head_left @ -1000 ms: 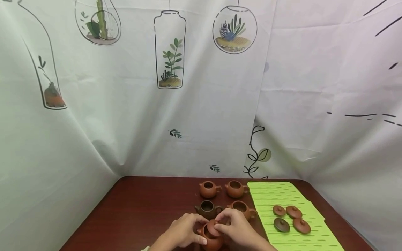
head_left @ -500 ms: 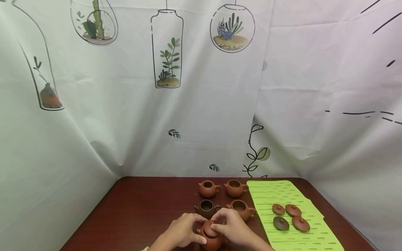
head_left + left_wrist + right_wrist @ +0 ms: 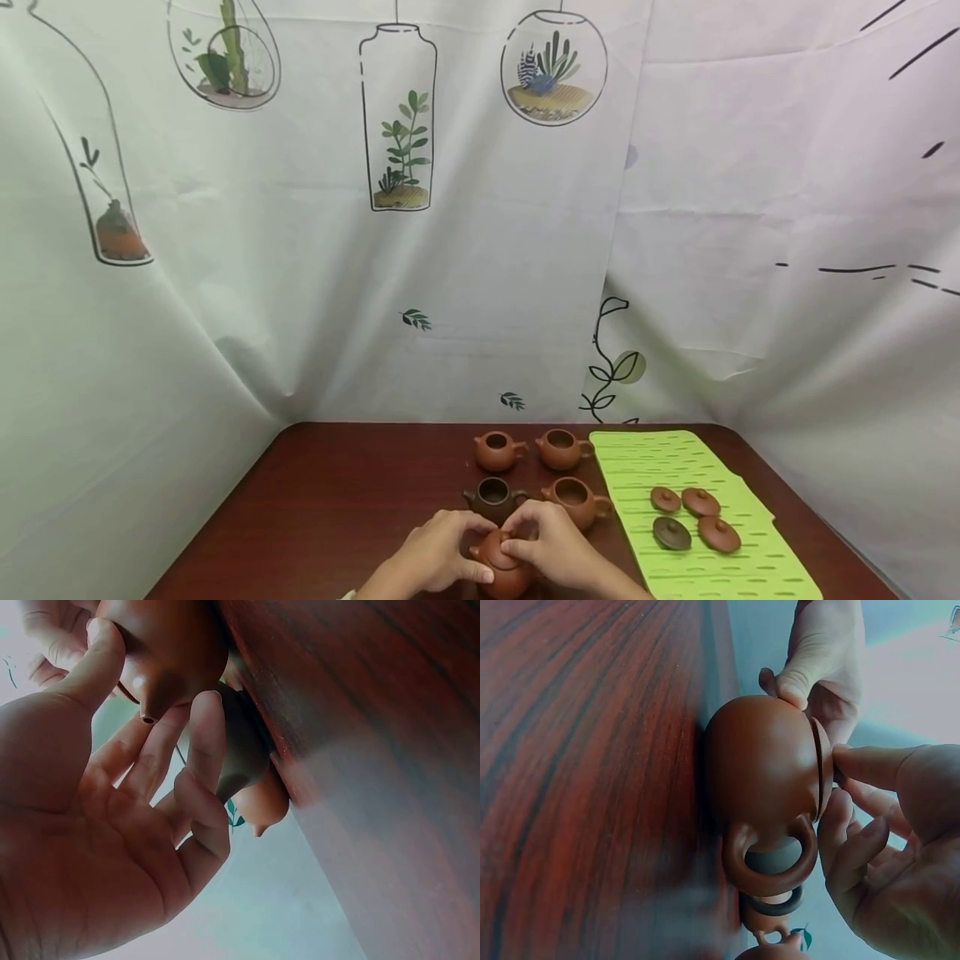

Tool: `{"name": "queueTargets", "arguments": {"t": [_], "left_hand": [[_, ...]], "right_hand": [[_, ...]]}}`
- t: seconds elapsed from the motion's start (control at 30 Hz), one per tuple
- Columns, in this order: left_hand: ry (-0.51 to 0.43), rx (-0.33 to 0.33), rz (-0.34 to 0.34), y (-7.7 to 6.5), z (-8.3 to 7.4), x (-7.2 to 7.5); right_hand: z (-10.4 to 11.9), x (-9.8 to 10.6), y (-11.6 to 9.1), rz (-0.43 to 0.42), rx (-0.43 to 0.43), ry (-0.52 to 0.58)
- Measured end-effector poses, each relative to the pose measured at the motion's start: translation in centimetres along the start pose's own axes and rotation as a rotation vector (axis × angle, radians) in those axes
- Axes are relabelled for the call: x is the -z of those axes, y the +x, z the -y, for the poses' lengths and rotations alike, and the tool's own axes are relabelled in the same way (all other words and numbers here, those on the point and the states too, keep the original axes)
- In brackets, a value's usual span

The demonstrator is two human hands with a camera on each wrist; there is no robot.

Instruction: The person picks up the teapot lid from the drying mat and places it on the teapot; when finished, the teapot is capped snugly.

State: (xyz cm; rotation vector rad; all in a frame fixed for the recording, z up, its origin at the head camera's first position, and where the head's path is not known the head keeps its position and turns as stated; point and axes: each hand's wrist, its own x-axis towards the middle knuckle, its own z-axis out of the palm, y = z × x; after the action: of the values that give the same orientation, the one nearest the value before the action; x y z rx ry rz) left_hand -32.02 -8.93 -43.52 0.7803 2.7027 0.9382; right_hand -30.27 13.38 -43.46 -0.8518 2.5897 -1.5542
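One red table [image 3: 337, 508] carries a green mat [image 3: 645, 462], to the right of my left hand [image 3: 438, 550] and right hand [image 3: 551, 546]. Between them is the teapot [image 3: 761, 761]: the left grips its body, the right pinches the lid [image 3: 495, 555] on top.

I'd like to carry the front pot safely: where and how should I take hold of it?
Probably by the handle, coming from the person's right: its open loop stands out from the pot, opposite the spout. Steadying the lid from above seems wise.
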Motion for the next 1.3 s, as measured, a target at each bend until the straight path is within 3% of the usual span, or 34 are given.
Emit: {"name": "queueTargets", "arguments": {"t": [0.23,0.7,1.0,1.3], "left_hand": [[0.000,-0.021,-0.008,-0.1,0.0,0.0],[-0.033,-0.058,0.031,0.0,0.6,0.2],[0.101,-0.091,0.040,-0.1,0.1,0.4],[0.091,-0.114,0.033,-0.1,0.3,1.0]], "right_hand": [[-0.4,-0.1,0.0,-0.006,0.031,-0.023],[-0.4,0.3,-0.5,-0.012,0.007,0.005],[-0.6,1.9,-1.5,-0.012,-0.059,0.046],[-1.0,4.1,-2.7,-0.051,-0.094,0.040]]}}
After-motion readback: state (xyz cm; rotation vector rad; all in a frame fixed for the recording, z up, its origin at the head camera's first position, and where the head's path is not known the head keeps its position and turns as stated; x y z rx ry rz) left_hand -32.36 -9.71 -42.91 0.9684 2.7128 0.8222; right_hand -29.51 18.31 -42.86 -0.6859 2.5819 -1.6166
